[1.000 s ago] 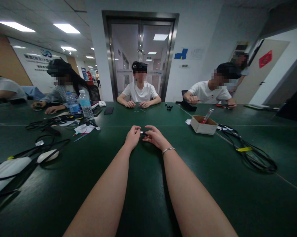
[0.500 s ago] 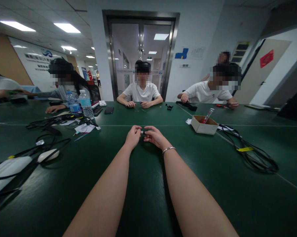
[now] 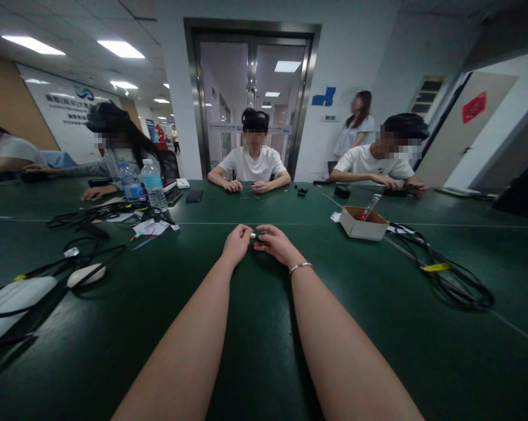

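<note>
Out over the green table (image 3: 255, 327), my two hands meet around a small silver-and-black piece (image 3: 253, 235), too small to name for sure. My left hand (image 3: 237, 242) is closed, its fingertips pinching the silver end. From the other side my right hand (image 3: 276, 242), with a silver bangle at the wrist, closes thumb and fingers on the dark end. Fingers hide part of the piece.
A small open box (image 3: 363, 223) with a clear tube in it stands right, near a coiled black cable (image 3: 454, 275). To the left are tangled cables (image 3: 92, 213), papers (image 3: 152, 228), a water bottle (image 3: 154, 186) and a white mouse (image 3: 86, 276). A person (image 3: 252, 164) sits opposite.
My hands stay nearly in place, with slight finger movement around the piece. At right, the seated person's arm has drawn in toward the other hand, and a standing person behind shows more.
</note>
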`<state>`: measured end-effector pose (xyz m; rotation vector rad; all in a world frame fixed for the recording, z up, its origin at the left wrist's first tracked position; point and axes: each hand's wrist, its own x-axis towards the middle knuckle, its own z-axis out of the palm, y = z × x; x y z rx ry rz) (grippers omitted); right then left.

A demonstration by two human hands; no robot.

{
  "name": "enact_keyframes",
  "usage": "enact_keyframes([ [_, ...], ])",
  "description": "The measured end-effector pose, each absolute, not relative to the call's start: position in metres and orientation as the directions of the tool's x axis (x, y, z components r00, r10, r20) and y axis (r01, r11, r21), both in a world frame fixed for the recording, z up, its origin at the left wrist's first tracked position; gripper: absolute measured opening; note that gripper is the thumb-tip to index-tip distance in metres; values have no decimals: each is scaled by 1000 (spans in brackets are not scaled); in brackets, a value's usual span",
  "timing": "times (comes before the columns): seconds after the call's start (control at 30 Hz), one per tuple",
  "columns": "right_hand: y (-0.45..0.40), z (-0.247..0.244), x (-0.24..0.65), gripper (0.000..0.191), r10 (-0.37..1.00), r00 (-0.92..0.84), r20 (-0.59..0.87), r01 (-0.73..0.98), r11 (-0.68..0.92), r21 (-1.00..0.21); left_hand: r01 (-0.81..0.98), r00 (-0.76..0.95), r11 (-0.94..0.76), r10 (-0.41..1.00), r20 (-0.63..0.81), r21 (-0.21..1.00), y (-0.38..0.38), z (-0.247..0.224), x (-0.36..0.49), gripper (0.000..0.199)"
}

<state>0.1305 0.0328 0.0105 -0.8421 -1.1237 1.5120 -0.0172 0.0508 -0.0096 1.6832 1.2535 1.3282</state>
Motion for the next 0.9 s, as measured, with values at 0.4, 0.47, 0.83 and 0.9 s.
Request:
enact_keyframes([
  [0.4, 43, -3, 130, 34, 959, -197, 202, -144, 176, -974, 279, -2, -296, 951, 309, 913, 48, -5, -18, 31],
  [0.47, 45, -5, 129, 32, 953, -144, 266, -18, 266, -964, 218, 24, -278, 960, 280, 936, 51, -8, -17, 26],
  [0.83, 6, 0, 118, 68, 952, -37, 303, 433, 288, -854, 442, 144, -347, 938, 316, 827, 17, 6, -16, 20],
  [0.9, -12, 9, 132, 81, 958, -174, 227, 442, 282, -852, 390, 289, -309, 936, 203, 868, -4, 15, -27, 22],
])
